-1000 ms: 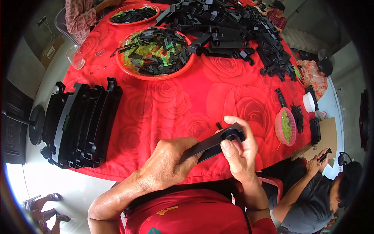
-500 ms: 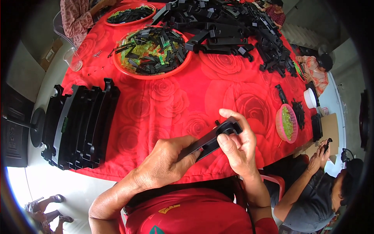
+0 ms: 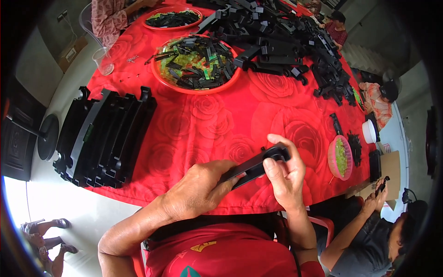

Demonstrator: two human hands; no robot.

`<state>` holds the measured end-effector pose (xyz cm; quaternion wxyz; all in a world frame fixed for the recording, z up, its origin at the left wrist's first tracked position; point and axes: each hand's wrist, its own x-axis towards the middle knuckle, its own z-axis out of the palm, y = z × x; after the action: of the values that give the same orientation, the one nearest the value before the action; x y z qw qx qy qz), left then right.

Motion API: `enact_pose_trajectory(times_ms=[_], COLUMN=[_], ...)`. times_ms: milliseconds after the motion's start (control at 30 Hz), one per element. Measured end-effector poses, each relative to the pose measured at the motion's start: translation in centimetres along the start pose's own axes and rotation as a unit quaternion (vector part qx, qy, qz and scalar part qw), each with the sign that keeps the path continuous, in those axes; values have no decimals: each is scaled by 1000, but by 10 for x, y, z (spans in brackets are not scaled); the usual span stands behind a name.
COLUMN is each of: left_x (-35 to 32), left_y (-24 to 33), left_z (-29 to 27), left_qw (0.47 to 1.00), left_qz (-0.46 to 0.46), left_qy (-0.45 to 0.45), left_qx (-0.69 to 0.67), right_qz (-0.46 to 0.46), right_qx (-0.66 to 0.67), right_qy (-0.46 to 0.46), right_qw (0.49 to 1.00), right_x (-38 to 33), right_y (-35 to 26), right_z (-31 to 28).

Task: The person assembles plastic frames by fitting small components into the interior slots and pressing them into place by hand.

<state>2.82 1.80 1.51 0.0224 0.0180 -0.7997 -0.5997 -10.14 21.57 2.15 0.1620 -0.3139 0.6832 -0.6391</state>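
Between my hands, over the near edge of the red table, I hold a long black plastic part with a hooked, rounded end. My left hand wraps round its lower left end. At the hooked end my right hand grips with the thumb on the near side and fingers behind. A small dark peg sticks up beside that end; I cannot tell whether it belongs to the part. To the left lies a row of similar long black parts, stacked side by side.
A red tray holds small black and yellow-green pieces, with another red tray behind it. A large heap of black parts covers the far right. A pink bowl of green pieces stands right, near a seated co-worker. A plastic cup stands far left.
The view has shifted slightly, so the table things sit further right in the picture. Both hands keep their hold on the black part, with hardly any movement.
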Motion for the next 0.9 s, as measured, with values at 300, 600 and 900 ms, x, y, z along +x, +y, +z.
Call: enact_pose_trajectory(times_ms=[300,600,900], left_x=[-8,9,5], left_y=[-2,-3,6], left_z=[1,11,6], left_qw=[998,995,990], left_qz=[-49,-74,-134], left_qy=[-23,-28,-29], left_qx=[-19,-55,-11], right_qz=[-21,-47,22], right_qx=[-9,-27,-23], right_qy=[31,58,52], right_qw=[999,997,998], right_x=[-1,-4,-9], right_y=[-2,6,9], right_z=[-4,-14,-8])
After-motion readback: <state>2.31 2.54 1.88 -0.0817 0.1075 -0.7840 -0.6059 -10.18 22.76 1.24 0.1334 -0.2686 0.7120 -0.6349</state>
